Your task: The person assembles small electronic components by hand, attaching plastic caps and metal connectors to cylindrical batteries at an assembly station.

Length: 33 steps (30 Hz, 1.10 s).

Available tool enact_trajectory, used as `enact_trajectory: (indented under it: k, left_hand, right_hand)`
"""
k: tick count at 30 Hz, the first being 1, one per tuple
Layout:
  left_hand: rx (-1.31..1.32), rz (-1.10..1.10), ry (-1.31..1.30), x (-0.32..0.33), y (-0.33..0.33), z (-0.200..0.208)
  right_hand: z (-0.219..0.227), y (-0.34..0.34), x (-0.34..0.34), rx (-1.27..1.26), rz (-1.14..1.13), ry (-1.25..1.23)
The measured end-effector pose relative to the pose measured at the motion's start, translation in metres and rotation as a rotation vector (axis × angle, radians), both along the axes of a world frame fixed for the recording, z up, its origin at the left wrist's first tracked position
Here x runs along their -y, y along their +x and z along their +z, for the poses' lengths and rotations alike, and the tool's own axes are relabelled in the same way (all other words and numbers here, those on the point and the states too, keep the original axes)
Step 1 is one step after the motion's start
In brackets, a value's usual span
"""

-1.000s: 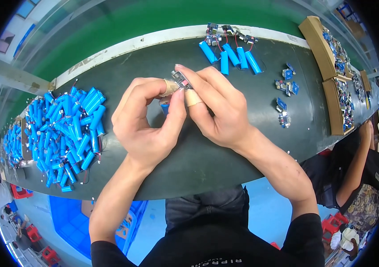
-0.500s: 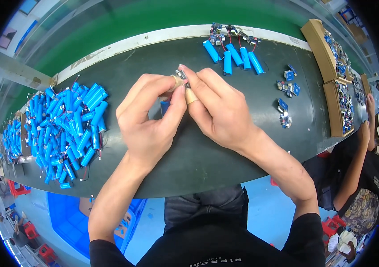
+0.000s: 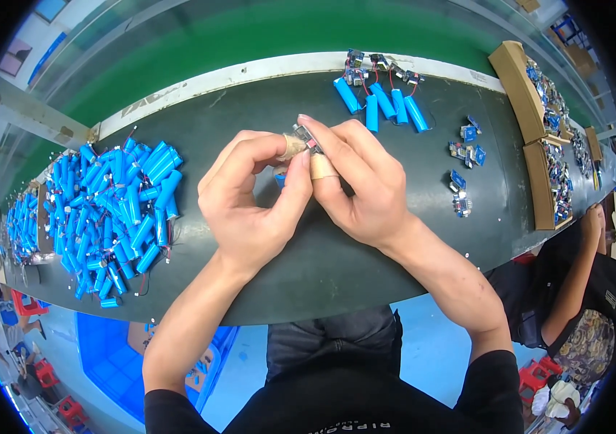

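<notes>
My left hand [image 3: 246,199] and my right hand [image 3: 366,177] meet over the middle of the table, fingertips pinched together. Between them is a small circuit board [image 3: 302,132] with metal parts on it, gripped by both hands. A bit of blue battery [image 3: 279,179] shows beneath the left fingers; the rest of it, and any lead to the board, is hidden. Tan tape wraps fingers on both hands. To the left lies a heap of blue cylindrical batteries [image 3: 116,210] with thin wires and plugs.
Several batteries [image 3: 382,101] wired to circuit boards lie at the table's far edge. Loose circuit boards [image 3: 460,192] sit at the right, before cardboard boxes [image 3: 539,184] of boards. A co-worker's arm [image 3: 575,271] is at far right. A blue bin [image 3: 109,354] stands below the table [image 3: 322,278].
The view has shifted slightly, so the table sits a little lower. My hands stay together, and the board between my fingertips has tilted and shows more. The co-worker's hands have lowered.
</notes>
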<state>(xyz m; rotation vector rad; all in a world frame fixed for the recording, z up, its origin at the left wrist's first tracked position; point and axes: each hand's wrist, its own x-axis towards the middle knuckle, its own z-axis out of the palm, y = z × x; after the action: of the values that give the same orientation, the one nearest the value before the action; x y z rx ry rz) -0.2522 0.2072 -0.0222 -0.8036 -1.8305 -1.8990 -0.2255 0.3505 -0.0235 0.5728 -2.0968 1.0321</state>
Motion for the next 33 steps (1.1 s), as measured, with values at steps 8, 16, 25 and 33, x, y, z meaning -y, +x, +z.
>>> enact_trajectory:
  k: [8,16,25,33]
  left_hand:
    - [-0.02,0.018,-0.007,0.002,-0.001,0.001]
    - [-0.038,0.03,-0.048,0.001,0.0,0.004]
    - [-0.188,0.152,-0.111,0.01,-0.01,0.005]
    - [-0.08,0.158,-0.093,0.009,-0.016,0.002]
  right_hand:
    - [0.002,-0.001,0.001,-0.004,0.021,-0.02]
    - [0.002,-0.001,-0.002,0.02,0.03,-0.011]
    - [0.02,0.004,-0.019,0.158,0.025,-0.04]
    - [0.062,-0.023,-0.09,0.391,-0.15,0.067]
